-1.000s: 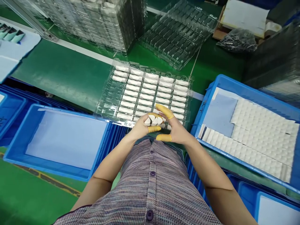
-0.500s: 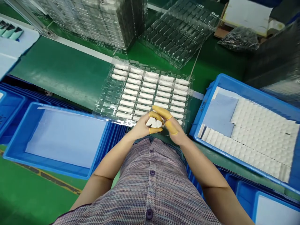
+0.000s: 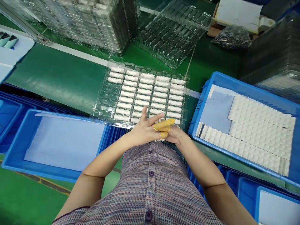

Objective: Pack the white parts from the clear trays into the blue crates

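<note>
Far left of the hands lies a shallow blue plastic crate (image 3: 58, 176) lined with a pale blue sheet (image 3: 63, 143). Behind it runs a green-topped workbench (image 3: 58, 75), and beyond that a tall stack of clear plastic trays (image 3: 82, 22).

The left hand (image 3: 142, 129) is spread, its bare fingers fanned toward the tray. Two of its fingers seem to wear yellow rubber finger cots (image 3: 164, 124) and lie across the right hand (image 3: 175, 134). The right hand sits partly under the left, with its fingers hidden, so I cannot tell whether it pinches anything. A small white sliver (image 3: 159, 140) shows just below where the hands meet; what it is, or whether it is held, cannot be told.

Directly ahead of the hands and touching the left fingertips' side is a clear thermoformed tray (image 3: 100, 107) filled with rows of white oblong pieces (image 3: 142, 93). These look light and soft, probably foam, so they would likely dent under a hard pinch. A gentle grip along the long sides seems best, and the thin tray could flex.

Right of the hands, a blue crate (image 3: 243, 84) holds white dimpled foam sheets (image 3: 260, 131) and a pale blue sheet (image 3: 217, 112).
</note>
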`<state>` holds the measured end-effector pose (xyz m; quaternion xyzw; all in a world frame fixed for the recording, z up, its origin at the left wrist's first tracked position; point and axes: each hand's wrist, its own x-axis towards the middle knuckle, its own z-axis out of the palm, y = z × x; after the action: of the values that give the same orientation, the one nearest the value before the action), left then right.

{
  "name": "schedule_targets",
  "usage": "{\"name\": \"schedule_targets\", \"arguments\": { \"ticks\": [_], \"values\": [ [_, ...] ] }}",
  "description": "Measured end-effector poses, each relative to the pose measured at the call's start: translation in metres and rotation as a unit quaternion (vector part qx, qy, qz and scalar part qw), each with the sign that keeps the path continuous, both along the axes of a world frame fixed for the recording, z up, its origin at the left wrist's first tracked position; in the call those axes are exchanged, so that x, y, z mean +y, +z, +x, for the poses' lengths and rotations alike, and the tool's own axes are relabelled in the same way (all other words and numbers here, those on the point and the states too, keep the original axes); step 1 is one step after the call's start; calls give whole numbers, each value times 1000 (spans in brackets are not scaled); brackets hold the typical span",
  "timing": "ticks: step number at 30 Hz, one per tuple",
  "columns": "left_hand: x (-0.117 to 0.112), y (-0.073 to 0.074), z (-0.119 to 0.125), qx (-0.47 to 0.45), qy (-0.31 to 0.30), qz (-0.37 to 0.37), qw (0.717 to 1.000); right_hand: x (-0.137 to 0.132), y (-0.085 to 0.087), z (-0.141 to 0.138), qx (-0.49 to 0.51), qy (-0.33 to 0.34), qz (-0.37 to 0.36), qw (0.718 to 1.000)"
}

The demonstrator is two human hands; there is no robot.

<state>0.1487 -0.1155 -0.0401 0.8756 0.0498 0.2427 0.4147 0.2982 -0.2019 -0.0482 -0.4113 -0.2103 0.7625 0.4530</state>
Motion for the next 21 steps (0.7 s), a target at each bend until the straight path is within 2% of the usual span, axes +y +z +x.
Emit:
{"name": "schedule_targets", "arguments": {
  "ticks": [3, 5, 8, 10, 11, 13, 15, 17, 19, 21],
  "values": [
    [1, 3, -10, 19, -14, 0, 1000, 3, 0, 0, -4, 25, 21, 999],
    [2, 4, -18, 16, 1, -48, 999, 6, 2, 0, 3, 8, 28, 1000],
    [2, 0, -28, -23, 41, -172, 984, 9, 5, -3, -10, -79, 60, 995],
    [-1, -5, -31, -27, 81, -271, 959, 11, 6, -6, -77, -147, 124, 978],
    [-2, -8, -31, -13, 99, -315, 944, 12, 7, -8, -130, -169, 169, 962],
    [-5, -13, -29, 33, 128, -368, 920, 14, 7, -12, -248, -165, 274, 915],
    [-6, -16, -25, 68, 146, -375, 913, 15, 7, -15, -336, -129, 371, 856],
    [-5, -14, -22, 78, 164, -359, 915, 17, 6, -17, -377, -107, 440, 808],
    [-3, -11, -20, 75, 178, -350, 917, 18, 3, -18, -393, -106, 474, 781],
    [-2, -7, -20, 63, 181, -352, 916, 19, 0, -18, -404, -103, 482, 771]
  ]
}}
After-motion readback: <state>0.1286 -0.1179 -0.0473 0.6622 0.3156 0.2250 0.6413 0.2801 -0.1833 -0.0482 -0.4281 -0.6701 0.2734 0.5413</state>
